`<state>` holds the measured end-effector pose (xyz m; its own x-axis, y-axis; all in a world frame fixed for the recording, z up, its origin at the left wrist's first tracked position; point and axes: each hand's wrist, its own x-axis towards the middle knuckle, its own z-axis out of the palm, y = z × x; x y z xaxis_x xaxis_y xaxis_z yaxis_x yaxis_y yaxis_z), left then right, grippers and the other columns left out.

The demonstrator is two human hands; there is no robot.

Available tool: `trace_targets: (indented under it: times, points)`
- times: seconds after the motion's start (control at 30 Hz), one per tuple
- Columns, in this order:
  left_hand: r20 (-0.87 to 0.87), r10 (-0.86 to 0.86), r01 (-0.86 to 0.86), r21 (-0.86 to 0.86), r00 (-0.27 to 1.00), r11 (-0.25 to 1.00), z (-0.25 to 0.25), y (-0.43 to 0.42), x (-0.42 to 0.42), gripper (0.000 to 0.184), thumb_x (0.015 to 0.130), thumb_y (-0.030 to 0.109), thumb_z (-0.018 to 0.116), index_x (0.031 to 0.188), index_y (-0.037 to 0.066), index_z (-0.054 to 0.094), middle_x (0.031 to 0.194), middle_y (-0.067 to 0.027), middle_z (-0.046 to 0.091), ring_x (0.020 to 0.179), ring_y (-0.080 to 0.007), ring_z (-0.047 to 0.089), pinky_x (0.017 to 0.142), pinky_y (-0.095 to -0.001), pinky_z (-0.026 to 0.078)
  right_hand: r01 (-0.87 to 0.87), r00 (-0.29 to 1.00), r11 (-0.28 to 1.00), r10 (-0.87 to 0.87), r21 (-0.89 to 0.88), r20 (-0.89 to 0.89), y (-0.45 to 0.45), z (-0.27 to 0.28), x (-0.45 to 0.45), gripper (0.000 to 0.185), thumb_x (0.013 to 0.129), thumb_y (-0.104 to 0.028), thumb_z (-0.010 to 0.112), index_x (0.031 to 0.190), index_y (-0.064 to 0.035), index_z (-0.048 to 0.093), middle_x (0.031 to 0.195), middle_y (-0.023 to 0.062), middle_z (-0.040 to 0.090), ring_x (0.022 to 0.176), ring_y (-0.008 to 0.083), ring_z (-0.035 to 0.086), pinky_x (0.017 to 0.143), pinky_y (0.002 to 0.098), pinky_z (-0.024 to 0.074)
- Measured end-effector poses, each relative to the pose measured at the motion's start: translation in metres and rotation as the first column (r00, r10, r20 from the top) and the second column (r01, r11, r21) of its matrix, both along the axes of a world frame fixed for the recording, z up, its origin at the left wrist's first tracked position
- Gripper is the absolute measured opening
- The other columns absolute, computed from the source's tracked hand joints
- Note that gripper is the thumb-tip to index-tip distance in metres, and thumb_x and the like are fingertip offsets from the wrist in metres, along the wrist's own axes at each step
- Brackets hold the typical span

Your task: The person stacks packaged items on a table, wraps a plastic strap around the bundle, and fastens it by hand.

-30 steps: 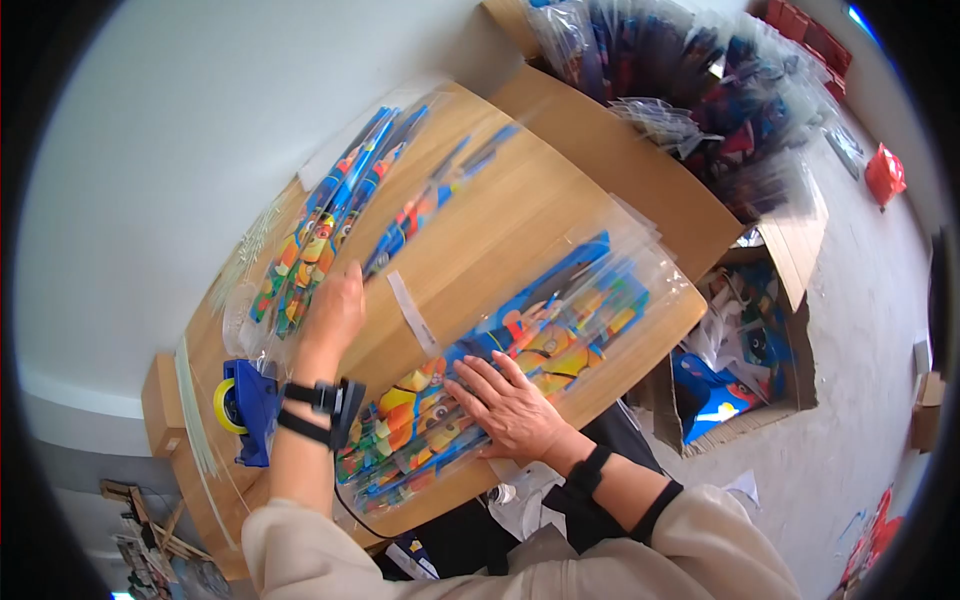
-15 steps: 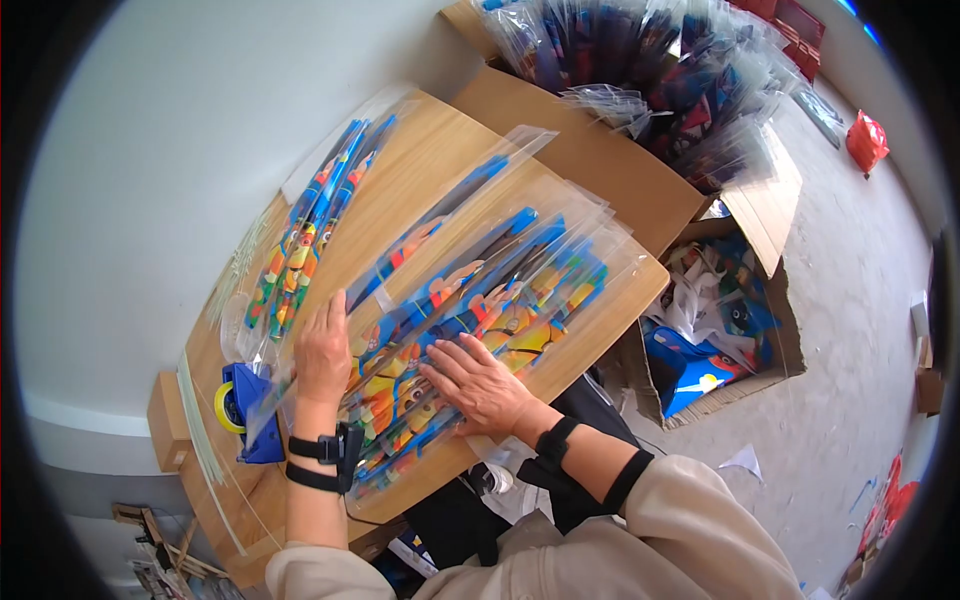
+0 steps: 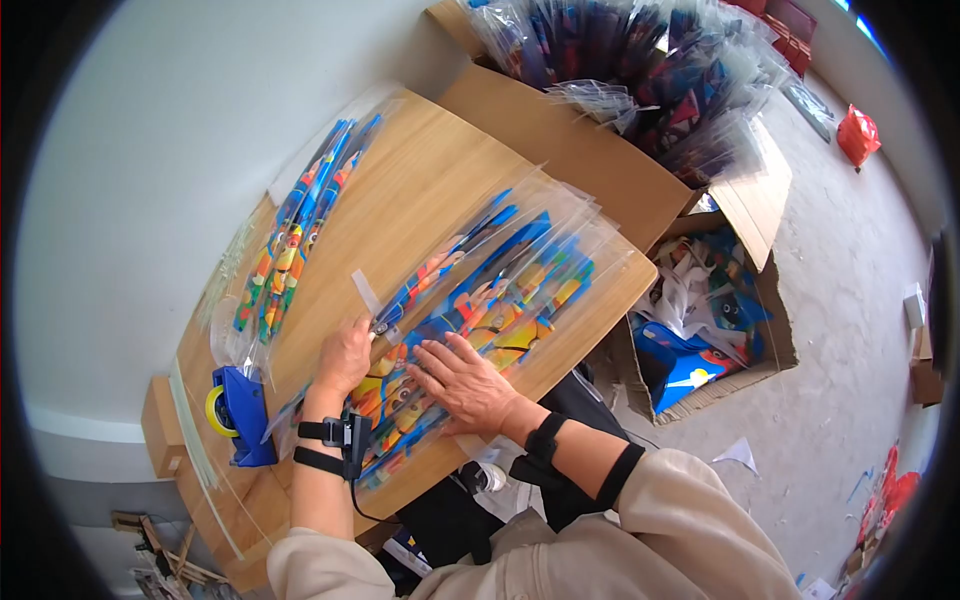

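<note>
Long clear plastic sleeves holding folded, colourful cartoon-printed packs (image 3: 500, 315) lie overlapped in a pile on the wooden table (image 3: 430, 150). My right hand (image 3: 465, 385) rests flat on the pile, fingers stretched out. At the pile's left edge my left hand (image 3: 343, 358) has its fingers curled in on the edge of the leftmost pack (image 3: 425, 275); its fingertips are partly hidden. A short whitish strip (image 3: 366, 291) sticks out from that pack, just beyond the left hand.
More sleeved packs (image 3: 300, 225) lie at the table's left. A blue tape dispenser (image 3: 243, 415) and thin pale sticks (image 3: 195, 425) are near its left edge. Beyond stands a large carton (image 3: 570, 140) of sleeved packs; a smaller box (image 3: 690, 400) of printed fabric sits on the floor.
The leftmost pack has moved right and closer against the pile. My left hand has shifted right and towards me, its fingers now curled. My right hand stays on the pile.
</note>
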<state>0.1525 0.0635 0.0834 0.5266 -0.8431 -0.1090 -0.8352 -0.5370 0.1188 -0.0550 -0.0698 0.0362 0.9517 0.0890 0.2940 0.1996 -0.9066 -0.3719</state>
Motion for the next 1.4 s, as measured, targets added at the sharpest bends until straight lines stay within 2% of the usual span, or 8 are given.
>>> trace_targets:
  times: [0.23, 0.57, 0.8, 0.87, 0.93, 1.1, 1.23, 1.4]
  points:
    - [-0.174, 0.024, -0.011, 0.077, 0.985, 0.997, 0.026, -0.005, -0.027, 0.014, 0.088, 0.009, 0.057, 0.097, -0.002, 0.057, 0.095, -0.0254, 0.061, 0.094, -0.0442, 0.058, 0.074, -0.049, 0.048, 0.013, 0.998, 1.0, -0.013, 0.0, 0.061, 0.003, -0.001, 0.005, 0.104, 0.053, -0.052, 0.082, 0.138, -0.005, 0.043, 0.142, 0.0136, 0.045, 0.134, 0.0297, 0.039, 0.115, 0.0484, 0.0219]
    - [-0.038, -0.165, 0.159, -0.125, 0.986, 0.979, 0.008, 0.009, -0.055, 0.035, 0.088, 0.01, 0.059, 0.12, -0.004, 0.053, 0.116, -0.0204, 0.056, 0.11, -0.0375, 0.053, 0.092, -0.0438, 0.046, 0.011, 0.963, 1.0, -0.005, -0.022, 0.27, 0.007, 0.003, 0.011, 0.085, 0.051, -0.046, 0.08, 0.122, -0.0052, 0.056, 0.142, 0.0153, 0.044, 0.137, 0.0315, 0.035, 0.116, 0.0514, 0.0198]
    - [-0.585, -0.163, 0.287, 0.124, 0.794, 0.95, 0.032, 0.004, 0.009, 0.053, 0.087, 0.026, 0.065, 0.13, -0.003, 0.052, 0.132, -0.0225, 0.054, 0.124, -0.0345, 0.05, 0.107, -0.0405, 0.038, -0.016, 0.998, 0.999, 0.013, 0.04, 0.063, 0.005, 0.007, 0.022, 0.074, 0.053, -0.045, 0.08, 0.108, -0.0046, 0.051, 0.136, 0.0268, 0.047, 0.13, 0.0392, 0.042, 0.116, 0.051, 0.0199]
    - [-0.467, -0.098, 0.037, -0.138, 0.879, 0.99, 0.04, 0.003, 0.048, 0.054, 0.087, 0.026, 0.066, 0.13, -0.003, 0.052, 0.131, -0.0229, 0.055, 0.124, -0.0346, 0.051, 0.107, -0.0411, 0.039, -0.012, 0.999, 0.997, 0.008, 0.079, 0.045, 0.004, 0.006, 0.022, 0.08, 0.047, -0.045, 0.083, 0.11, -0.006, 0.051, 0.138, 0.0258, 0.045, 0.131, 0.039, 0.042, 0.115, 0.0495, 0.0238]
    - [0.046, 0.169, -0.154, -0.232, 0.984, 0.96, 0.01, 0.014, 0.124, 0.06, 0.084, 0.027, 0.067, 0.135, 0.002, 0.048, 0.136, -0.0223, 0.05, 0.127, -0.0358, 0.047, 0.108, -0.0419, 0.037, -0.025, 0.999, 0.996, 0.021, 0.087, 0.043, 0.002, 0.007, 0.021, 0.081, 0.047, -0.044, 0.083, 0.111, -0.0061, 0.051, 0.138, 0.0258, 0.045, 0.131, 0.039, 0.042, 0.114, 0.0496, 0.0244]
    - [0.323, 0.667, -0.624, -0.239, 0.671, 0.744, 0.025, 0.036, 0.19, 0.06, 0.084, 0.033, 0.066, 0.136, 0.009, 0.048, 0.139, -0.0197, 0.049, 0.13, -0.0351, 0.045, 0.108, -0.0438, 0.035, -0.048, 0.999, 0.995, 0.047, 0.09, 0.004, 0.0, 0.009, 0.021, 0.083, 0.05, -0.045, 0.081, 0.115, -0.0064, 0.046, 0.14, 0.0277, 0.042, 0.131, 0.0405, 0.042, 0.114, 0.0493, 0.0258]
    - [0.203, 0.678, -0.664, -0.139, 0.707, 0.734, -0.01, 0.062, 0.232, 0.036, 0.086, 0.026, 0.06, 0.117, 0.008, 0.059, 0.116, -0.022, 0.063, 0.112, -0.0389, 0.058, 0.098, -0.0469, 0.044, -0.043, 0.998, 0.991, 0.047, 0.124, -0.028, 0.0, 0.011, 0.022, 0.082, 0.05, -0.044, 0.081, 0.115, -0.0063, 0.047, 0.142, 0.0277, 0.041, 0.132, 0.0399, 0.041, 0.114, 0.0492, 0.025]
    - [0.4, 0.588, -0.44, -0.406, 0.702, 0.801, 0.003, 0.053, 0.216, 0.015, 0.081, 0.006, 0.05, 0.087, 0.004, 0.064, 0.083, -0.0227, 0.067, 0.082, -0.0427, 0.065, 0.072, -0.0533, 0.05, -0.036, 0.999, 0.991, 0.039, 0.129, -0.018, 0.001, 0.008, 0.022, 0.082, 0.05, -0.044, 0.081, 0.115, -0.0068, 0.047, 0.142, 0.0272, 0.041, 0.133, 0.0395, 0.04, 0.115, 0.0489, 0.0243]
